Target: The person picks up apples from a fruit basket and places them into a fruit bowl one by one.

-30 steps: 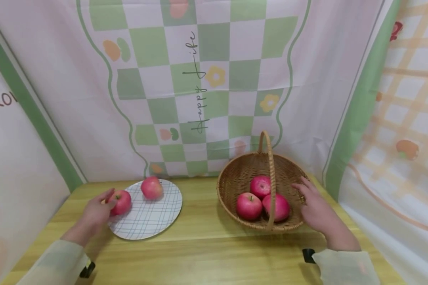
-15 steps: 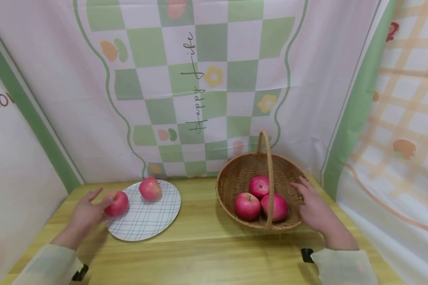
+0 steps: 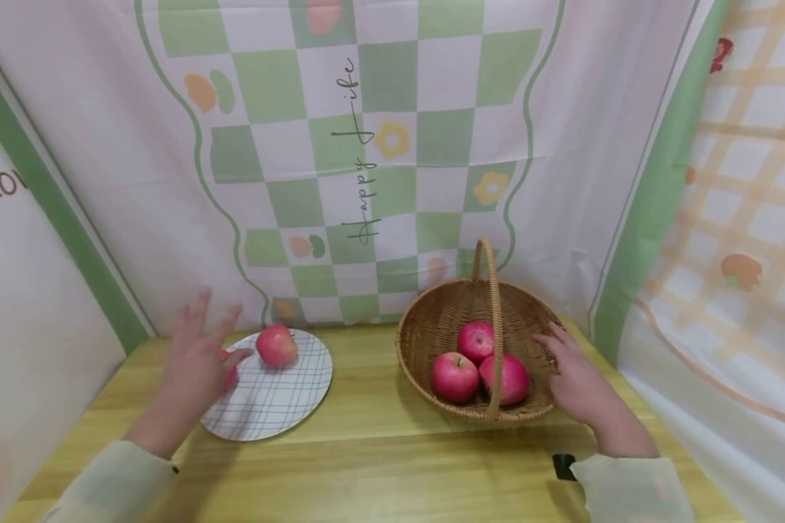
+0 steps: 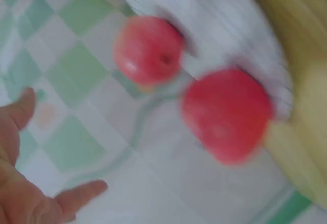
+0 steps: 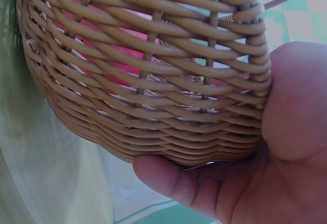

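Note:
My left hand (image 3: 196, 363) has its fingers spread over the left side of a round, grid-patterned white plate (image 3: 264, 414). Partly hidden behind that hand is a red apple (image 3: 232, 379) at the plate's left edge; the left wrist view shows this apple (image 4: 227, 116) apart from the fingers. A second apple (image 3: 277, 346) lies farther back on the plate. On the right stands a brown wicker basket (image 3: 425, 312) with an arched handle and several apples (image 3: 455, 378) inside. My right hand (image 3: 576, 378) holds the basket's right side, its fingers reaching across the rim.
A wooden table (image 3: 353, 465) carries the plate and basket. Right behind it hangs a green-and-white checked cloth (image 3: 392, 181), with more cloth at the left and right sides.
My left hand has let go of the apple at the plate's left edge, then risen and shifted right with fingers spreading. The right hand and basket stay put.

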{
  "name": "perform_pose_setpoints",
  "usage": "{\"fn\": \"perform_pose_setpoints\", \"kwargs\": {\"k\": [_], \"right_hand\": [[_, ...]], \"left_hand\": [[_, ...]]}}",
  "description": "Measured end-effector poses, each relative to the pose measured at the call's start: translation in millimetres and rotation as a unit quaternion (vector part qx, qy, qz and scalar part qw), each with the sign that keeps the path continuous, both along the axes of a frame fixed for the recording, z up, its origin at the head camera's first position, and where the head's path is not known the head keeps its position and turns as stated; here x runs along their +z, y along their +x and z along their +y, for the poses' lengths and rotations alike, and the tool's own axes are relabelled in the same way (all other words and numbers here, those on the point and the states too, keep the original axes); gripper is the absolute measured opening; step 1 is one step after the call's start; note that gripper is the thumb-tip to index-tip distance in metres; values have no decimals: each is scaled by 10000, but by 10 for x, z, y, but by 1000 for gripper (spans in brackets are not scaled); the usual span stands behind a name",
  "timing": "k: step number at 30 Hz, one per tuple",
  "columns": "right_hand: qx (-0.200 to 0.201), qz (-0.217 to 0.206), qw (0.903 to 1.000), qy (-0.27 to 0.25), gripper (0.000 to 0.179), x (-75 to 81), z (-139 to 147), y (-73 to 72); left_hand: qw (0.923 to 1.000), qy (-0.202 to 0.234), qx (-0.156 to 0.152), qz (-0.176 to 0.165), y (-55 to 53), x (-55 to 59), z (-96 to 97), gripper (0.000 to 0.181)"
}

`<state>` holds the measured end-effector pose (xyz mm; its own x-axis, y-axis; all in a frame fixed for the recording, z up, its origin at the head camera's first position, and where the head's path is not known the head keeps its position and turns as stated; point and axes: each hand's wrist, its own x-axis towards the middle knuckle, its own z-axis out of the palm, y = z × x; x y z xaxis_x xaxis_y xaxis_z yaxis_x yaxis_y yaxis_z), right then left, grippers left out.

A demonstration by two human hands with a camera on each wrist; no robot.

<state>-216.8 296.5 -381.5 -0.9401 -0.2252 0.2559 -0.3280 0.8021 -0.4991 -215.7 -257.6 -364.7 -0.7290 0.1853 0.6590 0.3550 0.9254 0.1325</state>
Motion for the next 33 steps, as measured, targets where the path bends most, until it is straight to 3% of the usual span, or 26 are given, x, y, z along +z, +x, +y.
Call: {"fn": "perform_pose_setpoints", "kwargs": {"k": [5, 12, 14, 15, 17, 19, 21, 22, 23, 25, 29, 33], "right_hand": [[21, 26, 10000, 6, 65, 6, -4, 1], [54, 286, 9996, 65, 68, -13, 2, -17], [55, 361, 9993, 80, 70, -15, -6, -16], [45, 406, 9991, 80, 71, -9, -17, -10], [26, 490, 9988, 95, 73, -8, -32, 1], [0, 566, 9983, 115, 74, -8, -46, 8], [-3, 643, 9979, 109, 74, -6, -59, 14], [-1, 657, 9978, 95, 74, -5, -64, 15], [4, 678, 9977, 81, 74, -5, -69, 16], [18, 716, 9974, 74, 74, -3, -78, 15], [29, 770, 9970, 100, 71, 6, -88, 13], [80, 921, 9957, 112, 70, 27, -112, 18]], "left_hand": [[9957, 402, -810, 205, -69, 82, 487, 75], [9849, 7, -1710, 277, -187, 121, 1100, 79], [9808, 181, -1939, -83, -203, 97, 1263, 82], [9751, 404, -2142, -408, -206, 83, 1348, 83], [9542, 1057, -2554, -1147, -214, 37, 1506, 86], [9201, 1782, -2949, -1864, -229, -31, 1652, 88], [8820, 2348, -3375, -2302, -237, -93, 1780, 87], [8689, 2490, -3520, -2433, -245, -129, 1835, 87], [8583, 2582, -3655, -2513, -251, -161, 1883, 86], [8480, 2601, -3765, -2673, -264, -209, 1973, 85], [8489, 2355, -3670, -2988, -294, -255, 2122, 84], [8697, 1942, -3324, -3089, -335, -279, 2241, 85]]}}
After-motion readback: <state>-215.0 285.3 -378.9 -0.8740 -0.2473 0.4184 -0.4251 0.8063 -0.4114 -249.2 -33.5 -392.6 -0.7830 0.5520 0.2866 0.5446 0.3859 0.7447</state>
